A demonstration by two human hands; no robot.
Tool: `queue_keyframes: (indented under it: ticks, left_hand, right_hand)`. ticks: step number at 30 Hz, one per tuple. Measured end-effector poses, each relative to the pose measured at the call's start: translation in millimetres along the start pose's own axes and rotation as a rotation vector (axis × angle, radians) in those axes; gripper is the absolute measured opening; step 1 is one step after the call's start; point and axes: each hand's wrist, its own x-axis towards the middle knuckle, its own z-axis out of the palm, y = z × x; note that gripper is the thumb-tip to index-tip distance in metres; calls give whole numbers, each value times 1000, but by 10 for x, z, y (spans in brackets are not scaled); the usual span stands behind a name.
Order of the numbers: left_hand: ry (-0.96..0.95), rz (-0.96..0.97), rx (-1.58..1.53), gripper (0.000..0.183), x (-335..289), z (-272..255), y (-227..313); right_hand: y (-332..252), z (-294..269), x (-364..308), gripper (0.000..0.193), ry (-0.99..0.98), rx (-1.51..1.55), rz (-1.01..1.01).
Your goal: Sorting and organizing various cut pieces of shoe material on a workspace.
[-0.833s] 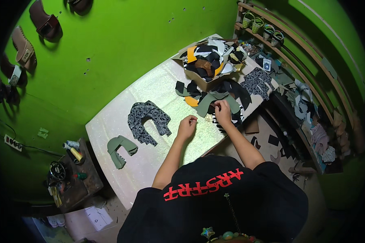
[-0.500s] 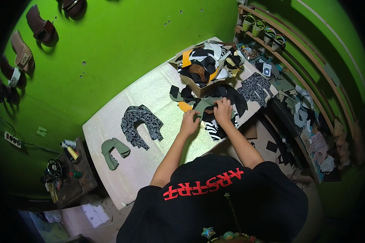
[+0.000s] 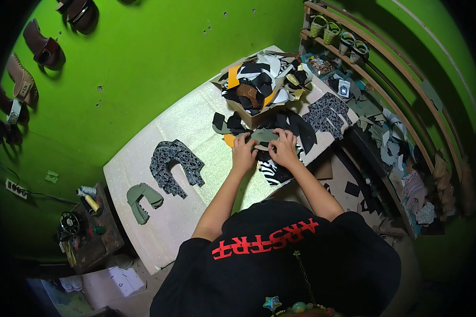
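Olive-green curved sheet-material piece (image 3: pixel 264 136) right in the middle of the action, just on the near side of the box, stretched between two bare hands! Over to the far left, well away from that box, brown platform sandals (image 3: pixel 41 45) hang on the bright green wall (image 3: pixel 158 47), and lower down sits a yellow thread spool (image 3: pixel 92 203). Next along, well left of the box and nearer the person, comes an olive-green U-shaped stack (image 3: pixel 141 191); a black-and-grey patterned U-shaped stack (image 3: pixel 164 164) lies closer to it, both flat on the pale shimmering tabletop (image 3: pixel 158 238). And here's the left hand (image 3: pixel 243 152), near side of the box, fingers bent and closed over the green piece's left end. Behind it, our landmark: the open brown cardboard box (image 3: pixel 243 112), heaped with mixed scraps (image 3: pixel 272 66). Nearer than the box, black-and-white zebra-striped material (image 3: pixel 270 173) pokes out below the hands, and the right hand (image 3: pixel 285 150) has its fingers curled, thumb close in, on the piece's right end. Right of the box: black-and-grey patterned cutouts (image 3: pixel 327 113), then, farther right, little green basket-like items (image 3: pixel 331 33) up on a rack!
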Motion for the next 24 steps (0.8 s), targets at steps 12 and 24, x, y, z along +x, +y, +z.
queue_keyframes:
  ticks: [12,24]
  left_hand:
    - [-152,8,-138,15,-33,172,-128]
    - [-220,-59,-238,13,-23,273,-239]
  right_hand:
    - [105,36,176,10,103,15,10]
    - [341,1,414,12,322,263,126]
